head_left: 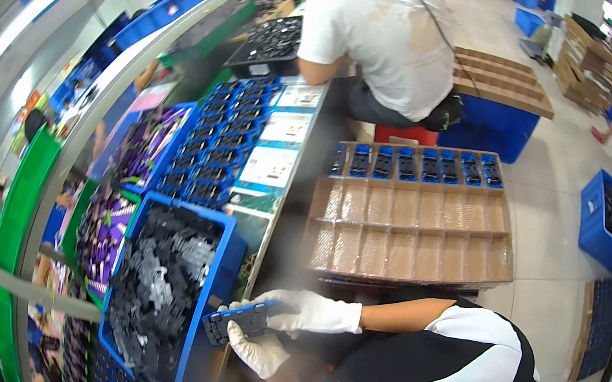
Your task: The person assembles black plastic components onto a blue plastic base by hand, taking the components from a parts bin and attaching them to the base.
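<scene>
Busy assembly floor, long bench point(283, 211) running away from the worker, blue crates along its left side, a co-worker in a white shirt point(382, 28) seated at the far end. Both gloved hands grasp one flat blue-edged black part point(239, 321) just off the bench's near right edge: left hand point(258, 351) clenched under it, right hand point(308, 311) pinching its top edge. The part hangs over the gap beside the blue crate of loose grey-black pieces point(160, 296), not over the bench. Risk, as I judge it: the smooth gloves slip and the part drops to the floor or into the crate. The cardboard tray point(410, 234), only its far row filled, overhangs the bench's right edge; an elbow could tip it.
</scene>
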{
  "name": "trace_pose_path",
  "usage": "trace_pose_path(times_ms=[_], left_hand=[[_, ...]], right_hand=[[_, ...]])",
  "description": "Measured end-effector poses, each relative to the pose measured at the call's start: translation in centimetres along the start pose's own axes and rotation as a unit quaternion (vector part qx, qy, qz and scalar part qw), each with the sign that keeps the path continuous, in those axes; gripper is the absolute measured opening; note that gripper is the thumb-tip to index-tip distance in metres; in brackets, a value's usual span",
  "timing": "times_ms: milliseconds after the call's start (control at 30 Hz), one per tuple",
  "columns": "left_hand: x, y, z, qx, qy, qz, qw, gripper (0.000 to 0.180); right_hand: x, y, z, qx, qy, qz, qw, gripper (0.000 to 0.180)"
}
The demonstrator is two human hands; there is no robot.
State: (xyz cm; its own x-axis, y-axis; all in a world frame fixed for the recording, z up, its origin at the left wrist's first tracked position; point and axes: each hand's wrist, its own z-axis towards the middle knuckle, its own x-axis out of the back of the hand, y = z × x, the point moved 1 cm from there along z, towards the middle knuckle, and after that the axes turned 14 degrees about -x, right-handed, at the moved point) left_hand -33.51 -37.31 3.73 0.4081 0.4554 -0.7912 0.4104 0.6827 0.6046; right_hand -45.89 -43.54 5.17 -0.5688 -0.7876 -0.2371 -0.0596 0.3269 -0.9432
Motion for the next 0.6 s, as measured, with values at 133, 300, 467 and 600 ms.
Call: trace_pose_path(times_ms=[133, 300, 467, 600], left_hand=[[-0.4, -1.5, 0.5, 0.018, 0.029, 0.016, 0.999, 0.045], [-1.5, -2.9, 0.8, -0.01, -0.027, 0.081, 0.996, 0.046], [-1.4, -1.7, 0.1, -0.053, -0.032, 0.122, 0.991, 0.045], [-1.8, -0.2, 0.7, -0.055, -0.044, 0.135, 0.988, 0.044]], right_hand=[[1.1, 0.5, 0.4, 0.028, 0.055, -0.043, 0.997, 0.041], [2.7, 1.6, 1.6, 0.154, 0.097, -0.05, 0.982, 0.047], [1.8, 2.0, 2.1, 0.062, 0.045, -0.002, 0.997, 0.049], [1.7, 1.0, 3.1, 0.074, -0.011, -0.014, 0.997, 0.043]])
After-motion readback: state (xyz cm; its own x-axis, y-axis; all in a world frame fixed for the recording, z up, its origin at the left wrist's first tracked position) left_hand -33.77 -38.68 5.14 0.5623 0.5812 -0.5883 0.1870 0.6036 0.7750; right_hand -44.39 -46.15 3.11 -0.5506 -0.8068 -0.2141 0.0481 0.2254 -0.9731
